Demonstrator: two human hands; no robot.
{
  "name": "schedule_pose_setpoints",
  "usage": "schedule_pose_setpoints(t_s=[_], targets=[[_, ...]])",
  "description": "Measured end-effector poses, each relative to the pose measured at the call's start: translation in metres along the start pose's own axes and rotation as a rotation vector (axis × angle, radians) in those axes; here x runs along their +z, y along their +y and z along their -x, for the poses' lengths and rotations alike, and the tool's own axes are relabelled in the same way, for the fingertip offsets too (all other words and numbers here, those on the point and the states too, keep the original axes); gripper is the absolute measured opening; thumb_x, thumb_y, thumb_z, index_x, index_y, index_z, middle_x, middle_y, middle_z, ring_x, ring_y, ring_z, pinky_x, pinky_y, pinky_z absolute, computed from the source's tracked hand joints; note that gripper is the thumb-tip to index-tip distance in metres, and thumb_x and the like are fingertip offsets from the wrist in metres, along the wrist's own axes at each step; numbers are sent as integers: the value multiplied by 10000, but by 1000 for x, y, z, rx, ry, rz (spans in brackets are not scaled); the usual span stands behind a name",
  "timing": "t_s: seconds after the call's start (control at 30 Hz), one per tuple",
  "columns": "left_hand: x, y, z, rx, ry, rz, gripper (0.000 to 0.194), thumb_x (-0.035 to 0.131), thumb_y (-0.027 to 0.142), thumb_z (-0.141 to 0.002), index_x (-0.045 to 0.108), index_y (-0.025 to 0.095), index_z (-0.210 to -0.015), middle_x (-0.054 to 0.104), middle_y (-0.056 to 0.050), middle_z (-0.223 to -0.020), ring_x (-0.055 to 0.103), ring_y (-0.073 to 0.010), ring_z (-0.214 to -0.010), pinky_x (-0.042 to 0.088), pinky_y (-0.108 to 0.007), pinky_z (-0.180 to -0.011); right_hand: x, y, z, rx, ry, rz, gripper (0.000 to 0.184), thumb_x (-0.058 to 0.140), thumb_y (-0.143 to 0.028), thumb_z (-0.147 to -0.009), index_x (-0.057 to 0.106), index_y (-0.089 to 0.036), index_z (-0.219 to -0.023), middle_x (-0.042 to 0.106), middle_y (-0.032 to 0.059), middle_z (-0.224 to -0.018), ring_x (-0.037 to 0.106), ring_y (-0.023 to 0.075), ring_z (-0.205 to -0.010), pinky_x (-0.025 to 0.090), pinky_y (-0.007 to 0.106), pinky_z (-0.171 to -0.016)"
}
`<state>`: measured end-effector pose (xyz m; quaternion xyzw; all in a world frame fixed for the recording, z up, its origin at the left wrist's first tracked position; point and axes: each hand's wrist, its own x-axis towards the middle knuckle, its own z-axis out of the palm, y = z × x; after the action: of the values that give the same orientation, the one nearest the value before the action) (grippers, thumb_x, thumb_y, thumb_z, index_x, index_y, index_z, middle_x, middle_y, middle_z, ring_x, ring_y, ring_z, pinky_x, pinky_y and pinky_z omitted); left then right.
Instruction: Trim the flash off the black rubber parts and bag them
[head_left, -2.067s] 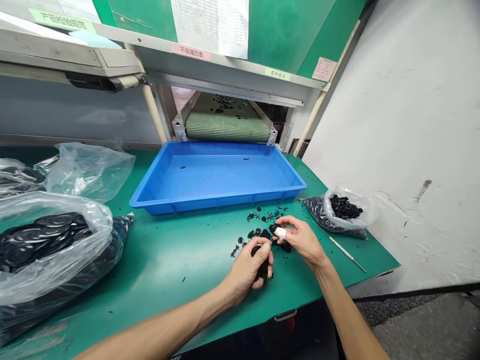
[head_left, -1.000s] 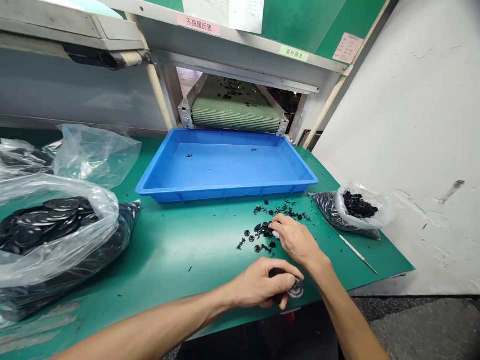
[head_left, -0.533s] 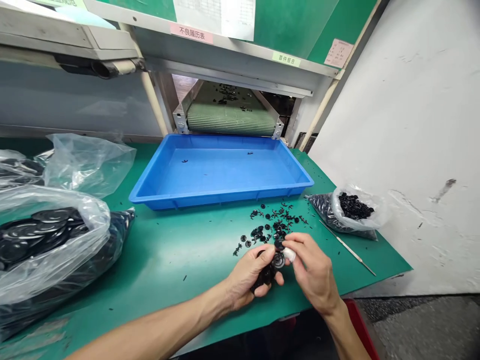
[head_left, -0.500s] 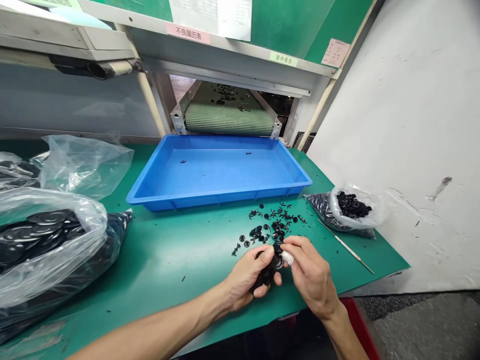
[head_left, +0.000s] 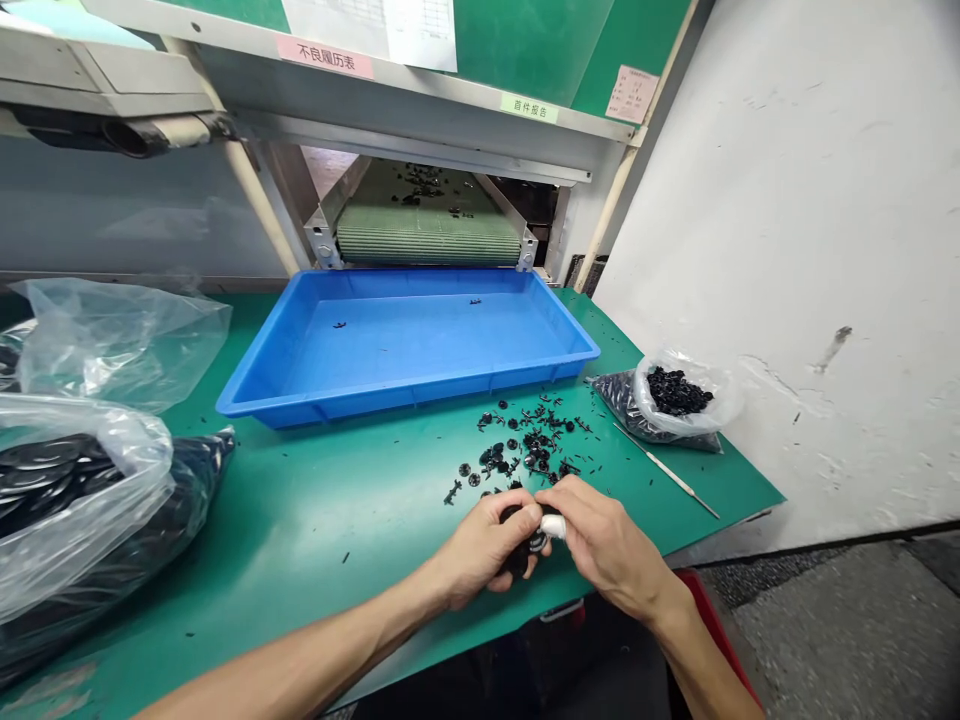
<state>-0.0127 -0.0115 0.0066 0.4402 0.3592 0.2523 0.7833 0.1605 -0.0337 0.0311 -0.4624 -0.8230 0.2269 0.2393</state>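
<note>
Smooth green surface [head_left: 300,530]; left fingers [head_left: 524,521] grip round, shiny black pieces [head_left: 517,560]; right fingers [head_left: 574,497] narrow beside them, hold unclear; pink label [head_left: 325,55] reads "不良履历表", green label [head_left: 529,107] "首件报告".

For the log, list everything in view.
Conveyor belt: one, green, back
Tray: one, blue, before belt
Large bag: one, clear, left
Discs: many, black, in large bag
Crumpled plastic: one, clear, behind large bag
Small bag: one, clear, right
Loose parts: many, black, before tray
Thin tool: one, pale, right
Table: one, green, centre
Shelf labels: two, pink/green, top
Wall: one, white, right
Left hand: one, bare, gripping black pieces
Right hand: one, fingertip wrapped white, beside left
</note>
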Motion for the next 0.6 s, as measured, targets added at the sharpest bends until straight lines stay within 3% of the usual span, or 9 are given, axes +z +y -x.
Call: schedule_pose_setpoints(t_s=[0.27, 0.37, 0.47, 0.6], targets=[[2, 2, -3, 22, 124, 106, 241, 576, 396, -775, 468, 182, -746, 580, -15, -679, 450, -65, -437, 161, -118, -283, 25, 13, -13, 9, 171, -56, 278, 363, -94, -864, 586, -201, -990, 597, 34, -859, 548, 142, -746, 424, 247, -669], [3, 0, -2, 61, 137, 106, 235, 577, 383, -778, 467, 179, -744, 590, -20, -697, 455, -66, -448, 162, -116, -278, 28, 16, -20, 52, 194, -102, 235, 358, -124, -875, 584, -191, -882, 593, 2, -715, 541, 123, -645, 413, 228, -622], [4, -3, -1, 94, 126, 102, 235, 580, 380, -783, 467, 175, -755, 595, -25, -709, 462, -68, -459, 178, -116, -276, 20, 25, -28, 125, 175, -147, 244, 365, -113, -853, 581, -192, -934, 576, -32, -628, 541, 104, -550, 406, 205, -564], [-2, 0, 2, 83, 115, 157, 267, 608, 397, -768, 462, 174, -771, 598, -32, -710, 475, -68, -458, 170, -111, -274, -4, 48, -40, 202, 305, 22, 303, 371, -94, -810, 586, -180, -1006, 639, 18, -796, 592, 127, -646, 436, 236, -628]])
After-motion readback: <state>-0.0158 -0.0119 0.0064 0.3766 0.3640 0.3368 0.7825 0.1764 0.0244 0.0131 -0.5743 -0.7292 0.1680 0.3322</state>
